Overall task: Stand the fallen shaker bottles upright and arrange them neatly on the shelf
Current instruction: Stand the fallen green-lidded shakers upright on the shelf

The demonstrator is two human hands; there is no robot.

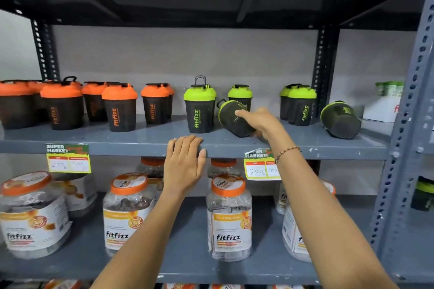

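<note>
On the grey middle shelf [141, 142] stand several dark shaker bottles: orange-lidded ones [119, 107] on the left, green-lidded ones [199, 107] in the middle and right. A green-lidded shaker [231, 116] lies tilted on its side, lid toward the back left, and my right hand [260, 123] grips its body from above. A second fallen green shaker [340, 118] lies on its side at the far right, base toward me. My left hand [184, 163] rests flat on the shelf's front edge, holding nothing.
Two upright green shakers [299, 104] stand between the fallen ones. Price tags [68, 158] hang on the shelf edge. Large orange-lidded jars [229, 216] fill the shelf below. A perforated grey upright [404, 124] bounds the right side, with a white box [385, 105] behind it.
</note>
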